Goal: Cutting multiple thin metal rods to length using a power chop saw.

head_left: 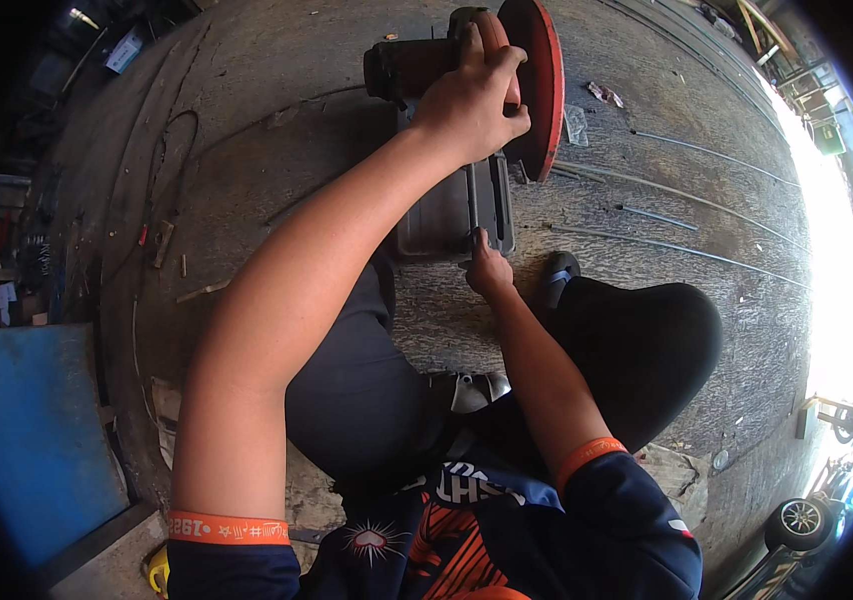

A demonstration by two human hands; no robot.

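A cut-off saw with a dark motor point(412, 68) and a large red round guard point(544, 95) stands on the floor in front of me. My left hand point(475, 98) reaches up to the saw and is closed around its reddish handle point(493, 38), the thumb near the guard. Below it lies the saw's dark grey base point(432, 215). Over that base runs a thin metal rod point(473, 195), its near end in the closed fingers of my right hand point(489, 270). My left forearm crosses above the base's left side. The rod's far end is hidden under the saw.
Several thin metal rods point(687, 248) lie on the worn floor point(647, 320) to the right. A clear plastic scrap point(576, 125) is beside the guard. A dark cable point(277, 112) trails left from the motor. At lower left is a blue panel point(32, 440); my bent knee point(667, 340) is at right.
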